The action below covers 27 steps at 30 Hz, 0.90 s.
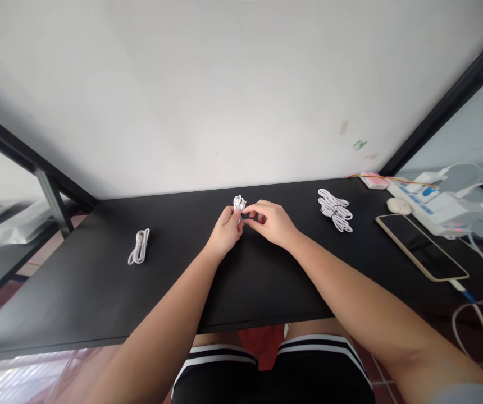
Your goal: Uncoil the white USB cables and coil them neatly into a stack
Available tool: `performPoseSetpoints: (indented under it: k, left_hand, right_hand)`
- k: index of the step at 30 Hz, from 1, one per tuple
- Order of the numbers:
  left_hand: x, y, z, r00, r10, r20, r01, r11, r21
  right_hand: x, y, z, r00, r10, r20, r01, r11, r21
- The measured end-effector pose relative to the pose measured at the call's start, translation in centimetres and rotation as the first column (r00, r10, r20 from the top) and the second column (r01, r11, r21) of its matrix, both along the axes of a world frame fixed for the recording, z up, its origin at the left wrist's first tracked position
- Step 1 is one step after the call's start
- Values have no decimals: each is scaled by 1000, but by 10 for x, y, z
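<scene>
Near the middle of the black table, my left hand [226, 230] is closed around a small coiled white cable [238, 203], whose looped top sticks out above the fingers. Just right of it, my right hand [270, 220] has thumb and forefinger pinched together at the side of the coil, on something too small to make out. One bundled white cable [139, 247] lies on the table to the left. A larger bundle of white cables [335, 210], bound with a dark tie, lies to the right.
The black table [174, 292] meets a white wall. At its right lie a phone [422, 247] with a cable plugged in, a white mouse-like object [399, 206], and a power strip [418, 205] with chargers and loose cords. Black metal frame bars stand at both sides.
</scene>
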State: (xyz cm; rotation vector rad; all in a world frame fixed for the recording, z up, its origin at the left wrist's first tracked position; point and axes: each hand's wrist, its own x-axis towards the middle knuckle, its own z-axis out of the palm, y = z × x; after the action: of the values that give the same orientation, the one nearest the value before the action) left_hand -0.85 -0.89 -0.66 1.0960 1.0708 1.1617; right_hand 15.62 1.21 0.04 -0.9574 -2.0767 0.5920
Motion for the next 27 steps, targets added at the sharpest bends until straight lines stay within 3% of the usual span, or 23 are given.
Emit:
performPoseSetpoints:
  k: [10,15,19,22,27]
  left_hand:
    - [-1,-1,2,996,-80,51,83,995,-59]
    - [-1,-2,3,996,-92,24,93,995,-43]
    - [0,-1,1,996,-86,-25,85,996,-16]
    - [0,-1,-1,995,-77,-66,80,996,35]
    - [0,-1,-4,992,-59,-112,75,986,146]
  right_hand:
    - [4,3,1,998,-9,65,2,995,101]
    - [2,4,1,1000,2,-22,-1,1000,15]
    - [0,6,-2,991,-22,-131,-1,985,-171]
    - [-1,8,-3,974,-16,-224,-79,909,-409]
    - [-3,7,-2,884,-122,-451,-274,645,-713]
